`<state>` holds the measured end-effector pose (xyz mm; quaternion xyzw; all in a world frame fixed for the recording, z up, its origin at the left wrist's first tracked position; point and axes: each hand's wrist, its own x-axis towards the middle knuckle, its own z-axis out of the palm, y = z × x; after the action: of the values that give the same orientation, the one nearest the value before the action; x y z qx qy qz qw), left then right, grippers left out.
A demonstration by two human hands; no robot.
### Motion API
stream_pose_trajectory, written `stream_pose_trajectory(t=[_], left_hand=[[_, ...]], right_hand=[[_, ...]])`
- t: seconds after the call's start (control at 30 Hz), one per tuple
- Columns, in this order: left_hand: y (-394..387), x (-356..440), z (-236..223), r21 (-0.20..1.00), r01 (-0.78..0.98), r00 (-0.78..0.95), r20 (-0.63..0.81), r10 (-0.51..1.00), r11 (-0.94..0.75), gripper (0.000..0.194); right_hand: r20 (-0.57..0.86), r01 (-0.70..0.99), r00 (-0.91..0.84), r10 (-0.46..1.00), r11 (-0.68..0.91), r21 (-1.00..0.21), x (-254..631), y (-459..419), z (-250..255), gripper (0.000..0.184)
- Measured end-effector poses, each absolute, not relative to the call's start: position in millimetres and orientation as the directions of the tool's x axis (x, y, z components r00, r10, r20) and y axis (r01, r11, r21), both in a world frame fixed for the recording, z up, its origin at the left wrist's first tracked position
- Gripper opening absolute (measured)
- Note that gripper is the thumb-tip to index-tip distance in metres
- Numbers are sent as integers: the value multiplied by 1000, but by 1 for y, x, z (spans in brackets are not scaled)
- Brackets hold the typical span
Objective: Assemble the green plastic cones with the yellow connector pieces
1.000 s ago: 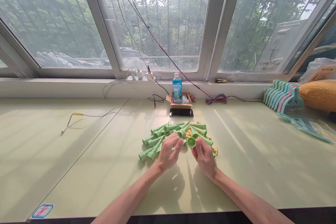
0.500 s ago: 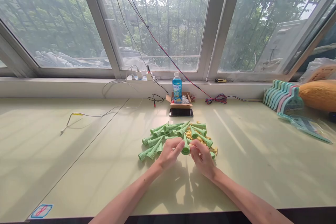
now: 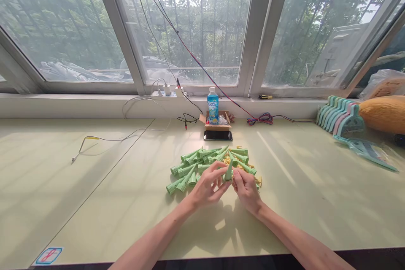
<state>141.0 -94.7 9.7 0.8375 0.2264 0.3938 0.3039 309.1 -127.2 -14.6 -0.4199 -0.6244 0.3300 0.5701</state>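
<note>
My left hand (image 3: 209, 187) holds a green plastic watering spike (image 3: 229, 173) between thumb and fingers, its pointed end up and its wide end down. The fingers of my right hand (image 3: 247, 187) are pinched together against the right side of this spike, on a small yellow plastic piece mostly hidden by the fingertips. Behind both hands lies a pile of similar green spikes (image 3: 186, 181) with ribbed wide ends. Small yellow plastic pieces (image 3: 258, 180) are heaped at the right of the pile, partly covered by spikes and my right hand.
A black phone (image 3: 218, 135) lies behind the pile. Beyond it, a small cardboard box (image 3: 218, 128) holds a blue bottle (image 3: 213, 107). Coiled cables (image 3: 264, 119) run along the sill. Pastel plastic scoop-like items (image 3: 343, 116) stand at the right. A loose cable (image 3: 104, 138) crosses the left table.
The held spike has turned from lying with its wide end toward me to pointing upward, and shifted slightly right. My left fingers have spread around it; my right hand stays against its side.
</note>
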Motion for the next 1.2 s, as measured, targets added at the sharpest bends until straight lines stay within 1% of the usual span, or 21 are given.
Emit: stream_pose_trajectory(t=[0.17, 0.27, 0.33, 0.4, 0.43, 0.5, 0.57, 0.63, 0.83, 0.97, 1.07, 1.13, 1.2], left_hand=[[-96, 143, 6, 654, 180, 569, 539, 620, -734, 38], [-98, 146, 8, 683, 202, 518, 535, 668, -702, 40], [-99, 147, 11, 717, 203, 439, 542, 716, -667, 34], [-98, 147, 14, 735, 218, 348, 556, 755, -642, 22], [-97, 147, 15, 736, 237, 313, 561, 767, -635, 24], [-95, 146, 17, 728, 283, 286, 557, 780, -624, 40], [-93, 145, 17, 726, 316, 307, 531, 790, -611, 51], [-93, 145, 17, 731, 327, 341, 500, 796, -599, 55], [-96, 146, 21, 770, 294, 368, 456, 810, -566, 54], [-94, 144, 22, 791, 263, 412, 426, 806, -552, 49], [-93, 143, 20, 804, 221, 448, 419, 790, -552, 37], [-94, 143, 19, 803, 189, 466, 433, 771, -565, 28], [-95, 143, 18, 785, 161, 488, 464, 739, -598, 25]], right_hand=[[401, 140, 36, 915, 392, -909, 308, -127, -14, 43], [401, 134, 79, 913, 389, -912, 307, -128, -12, 42], [401, 121, 110, 909, 388, -914, 306, -128, -12, 41], [407, 118, 131, 904, 394, -912, 306, -127, -11, 40], [417, 127, 133, 899, 401, -907, 305, -127, -10, 40], [449, 167, 112, 887, 428, -888, 305, -128, -9, 40], [485, 213, 64, 872, 463, -860, 306, -128, -7, 39], [512, 241, 13, 859, 494, -835, 306, -129, -7, 39], [523, 226, -29, 852, 515, -827, 308, -129, -10, 37], [498, 186, -22, 867, 493, -850, 309, -128, -11, 40], [465, 151, -15, 885, 462, -874, 309, -128, -10, 43], [437, 120, -11, 899, 435, -892, 309, -128, -9, 45], [408, 71, -6, 913, 407, -911, 308, -128, -9, 46]])
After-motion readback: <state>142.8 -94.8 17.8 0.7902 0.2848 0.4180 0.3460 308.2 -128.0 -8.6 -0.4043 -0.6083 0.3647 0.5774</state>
